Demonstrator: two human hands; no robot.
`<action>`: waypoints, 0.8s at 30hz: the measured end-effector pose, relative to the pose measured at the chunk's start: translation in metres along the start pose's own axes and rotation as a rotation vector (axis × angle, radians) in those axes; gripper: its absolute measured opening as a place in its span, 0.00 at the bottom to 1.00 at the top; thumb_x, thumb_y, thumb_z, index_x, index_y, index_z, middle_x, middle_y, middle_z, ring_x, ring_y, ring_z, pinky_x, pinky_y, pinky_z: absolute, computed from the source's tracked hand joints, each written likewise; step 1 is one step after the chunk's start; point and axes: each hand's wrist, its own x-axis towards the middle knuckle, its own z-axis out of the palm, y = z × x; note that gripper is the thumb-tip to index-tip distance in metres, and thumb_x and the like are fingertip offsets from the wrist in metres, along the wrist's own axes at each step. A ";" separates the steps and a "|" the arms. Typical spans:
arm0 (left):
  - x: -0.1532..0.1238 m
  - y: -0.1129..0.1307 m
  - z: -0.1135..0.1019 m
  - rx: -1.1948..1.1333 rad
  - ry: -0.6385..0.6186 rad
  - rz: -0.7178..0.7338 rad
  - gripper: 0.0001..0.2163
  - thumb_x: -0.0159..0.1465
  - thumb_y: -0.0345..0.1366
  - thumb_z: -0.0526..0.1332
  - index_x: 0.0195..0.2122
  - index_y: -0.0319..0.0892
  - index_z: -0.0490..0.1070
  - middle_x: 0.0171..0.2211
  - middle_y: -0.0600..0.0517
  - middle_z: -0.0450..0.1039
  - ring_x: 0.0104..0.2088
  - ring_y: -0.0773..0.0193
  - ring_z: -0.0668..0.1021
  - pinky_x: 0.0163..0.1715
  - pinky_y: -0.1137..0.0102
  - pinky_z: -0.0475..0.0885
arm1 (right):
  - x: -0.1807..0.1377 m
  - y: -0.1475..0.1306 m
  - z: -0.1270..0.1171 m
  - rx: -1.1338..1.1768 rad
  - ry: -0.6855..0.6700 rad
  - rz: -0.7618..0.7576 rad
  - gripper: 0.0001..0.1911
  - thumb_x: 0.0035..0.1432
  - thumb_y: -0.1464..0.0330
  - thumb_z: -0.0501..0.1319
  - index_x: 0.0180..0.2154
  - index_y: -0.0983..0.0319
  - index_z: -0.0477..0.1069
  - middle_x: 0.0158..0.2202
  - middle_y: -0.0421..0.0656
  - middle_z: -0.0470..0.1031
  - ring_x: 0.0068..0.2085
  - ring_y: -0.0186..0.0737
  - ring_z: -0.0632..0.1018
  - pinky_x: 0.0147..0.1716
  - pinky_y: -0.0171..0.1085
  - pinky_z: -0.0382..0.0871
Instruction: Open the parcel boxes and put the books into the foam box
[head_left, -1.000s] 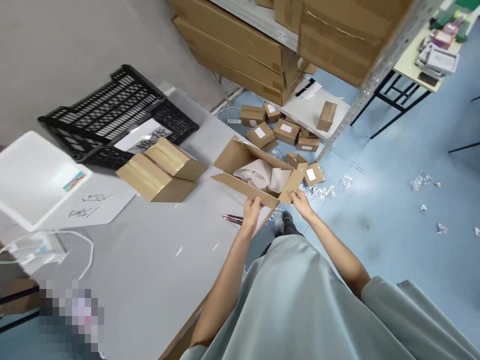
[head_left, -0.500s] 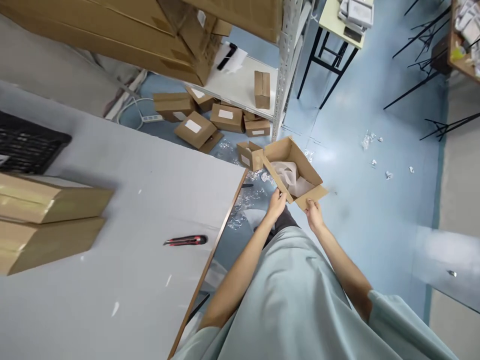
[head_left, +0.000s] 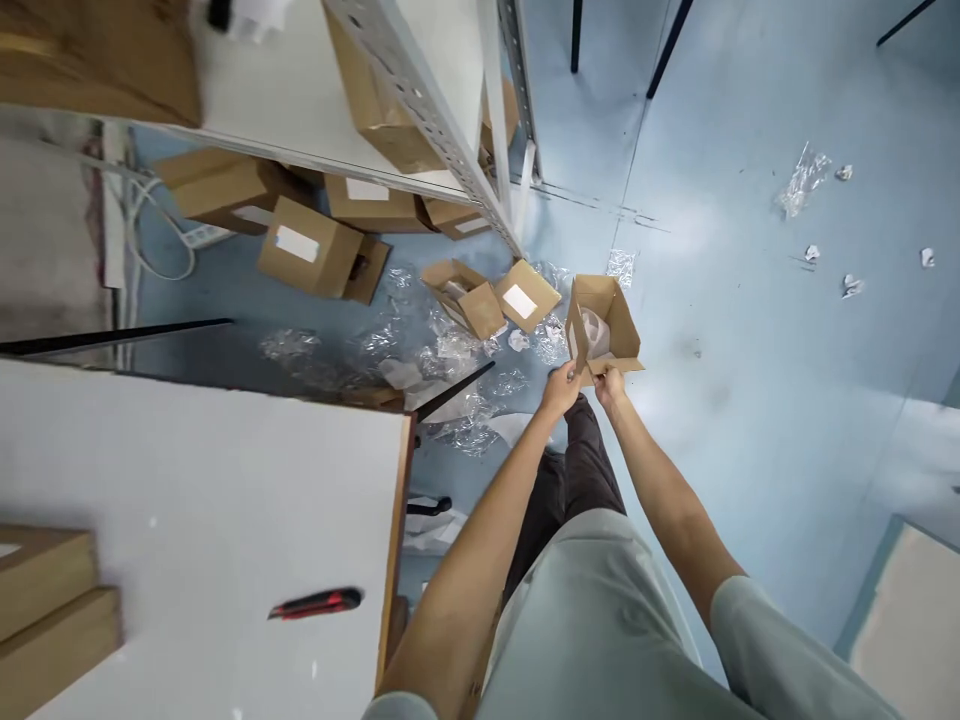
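Observation:
Low over the floor, both hands hold an open cardboard box (head_left: 624, 325) by its near edge. White packing paper (head_left: 596, 332) lies inside it. My left hand (head_left: 560, 390) is closed on the near left corner, while my right hand (head_left: 610, 384) grips the near flap. Just left of the held box, another cardboard box (head_left: 527, 297) with a white label rests on the floor. Beside that one stands an opened cardboard box (head_left: 465, 300). On the table to the left lies a red and black utility knife (head_left: 316, 604), away from both hands.
A metal shelf post (head_left: 442, 130) rises behind the boxes. Several labelled cartons (head_left: 307, 250) lie under the shelf. Clear plastic wrap (head_left: 382, 330) litters the floor around a black table leg (head_left: 454, 392). The white table (head_left: 225, 480) bears stacked boxes (head_left: 56, 630). Crumpled paper (head_left: 852, 287) lies at right.
The view has moved forward and down toward the floor. Both hands have lowered the held box, and its flaps stand more upright. A labelled box behind it now shows.

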 end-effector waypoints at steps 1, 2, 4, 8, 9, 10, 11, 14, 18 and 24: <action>0.017 -0.004 0.002 0.008 0.009 -0.009 0.21 0.66 0.27 0.64 0.60 0.42 0.82 0.64 0.41 0.82 0.67 0.49 0.81 0.72 0.56 0.71 | 0.021 0.001 0.009 0.013 0.031 0.025 0.11 0.58 0.76 0.57 0.37 0.53 0.61 0.30 0.32 0.74 0.35 0.35 0.81 0.44 0.37 0.85; 0.031 -0.008 0.003 0.011 0.019 -0.013 0.21 0.67 0.27 0.64 0.60 0.42 0.82 0.64 0.41 0.82 0.67 0.48 0.82 0.72 0.55 0.72 | 0.040 0.003 0.018 0.024 0.054 0.046 0.11 0.60 0.76 0.57 0.37 0.53 0.62 0.31 0.33 0.75 0.36 0.35 0.81 0.46 0.38 0.85; 0.053 -0.021 0.005 0.006 0.038 -0.017 0.21 0.67 0.28 0.64 0.60 0.42 0.82 0.63 0.40 0.83 0.65 0.48 0.83 0.71 0.54 0.74 | 0.075 0.007 0.036 0.040 0.079 0.077 0.10 0.63 0.76 0.55 0.39 0.53 0.63 0.33 0.34 0.76 0.38 0.34 0.82 0.48 0.39 0.85; 0.069 -0.053 0.005 -0.031 0.044 -0.034 0.19 0.68 0.27 0.62 0.58 0.41 0.83 0.60 0.40 0.85 0.64 0.49 0.84 0.69 0.55 0.76 | 0.131 0.010 0.065 0.038 0.067 0.125 0.10 0.68 0.75 0.54 0.42 0.54 0.66 0.35 0.36 0.78 0.41 0.33 0.84 0.51 0.38 0.85; 0.068 -0.061 0.004 -0.034 0.043 -0.047 0.19 0.69 0.27 0.61 0.58 0.41 0.83 0.60 0.41 0.84 0.64 0.50 0.83 0.70 0.55 0.75 | 0.141 0.010 0.069 0.027 0.057 0.138 0.10 0.68 0.75 0.54 0.44 0.54 0.67 0.36 0.36 0.78 0.41 0.33 0.84 0.51 0.38 0.86; 0.066 -0.068 0.003 -0.036 0.043 -0.067 0.19 0.69 0.27 0.61 0.58 0.42 0.83 0.61 0.42 0.84 0.65 0.50 0.83 0.71 0.55 0.74 | 0.148 0.010 0.071 0.011 0.047 0.154 0.10 0.69 0.75 0.54 0.45 0.54 0.69 0.36 0.37 0.78 0.41 0.34 0.84 0.51 0.38 0.86; 0.062 -0.074 0.002 -0.037 0.044 -0.091 0.19 0.68 0.27 0.61 0.57 0.42 0.83 0.61 0.42 0.84 0.65 0.51 0.83 0.72 0.55 0.73 | 0.152 0.009 0.072 -0.010 0.041 0.175 0.11 0.68 0.75 0.55 0.46 0.55 0.70 0.37 0.38 0.79 0.41 0.34 0.84 0.50 0.38 0.86; 0.043 -0.086 -0.007 -0.048 0.047 -0.167 0.18 0.67 0.28 0.62 0.57 0.43 0.83 0.63 0.43 0.83 0.66 0.49 0.82 0.73 0.53 0.71 | 0.142 0.009 0.065 -0.087 0.030 0.249 0.10 0.67 0.75 0.58 0.46 0.56 0.72 0.39 0.40 0.80 0.40 0.35 0.84 0.49 0.40 0.87; 0.000 -0.077 -0.025 -0.086 0.061 -0.187 0.15 0.65 0.31 0.65 0.52 0.42 0.84 0.60 0.39 0.84 0.64 0.44 0.83 0.72 0.48 0.72 | 0.077 -0.003 0.048 -0.166 -0.032 0.297 0.08 0.68 0.76 0.58 0.42 0.58 0.72 0.41 0.44 0.82 0.41 0.36 0.86 0.52 0.40 0.86; -0.103 -0.040 -0.066 -0.268 0.133 -0.058 0.08 0.62 0.40 0.69 0.39 0.44 0.83 0.47 0.41 0.88 0.54 0.46 0.87 0.63 0.50 0.79 | -0.079 -0.036 0.030 -0.313 -0.306 0.225 0.10 0.68 0.76 0.58 0.42 0.59 0.77 0.42 0.46 0.87 0.41 0.38 0.89 0.61 0.42 0.82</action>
